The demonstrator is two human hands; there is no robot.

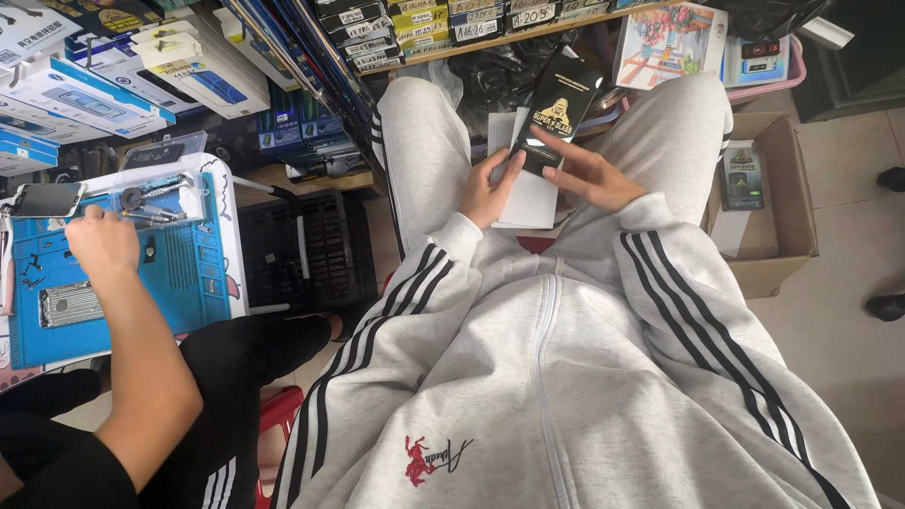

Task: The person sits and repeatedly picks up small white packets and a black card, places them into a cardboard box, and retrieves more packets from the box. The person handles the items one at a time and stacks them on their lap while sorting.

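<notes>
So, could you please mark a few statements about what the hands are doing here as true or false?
1. The right hand touches a black flat packet. True.
2. The left hand holds a screwdriver. False: it grips white flat packets under the black one.
3. A co-worker's hand rests over a blue work mat. True.
4. The cardboard box on the floor lies to the person's left. False: it lies to the right, beside the right leg.
5. The person wears a grey zipped jacket with black stripes on the sleeves. True.
</notes>
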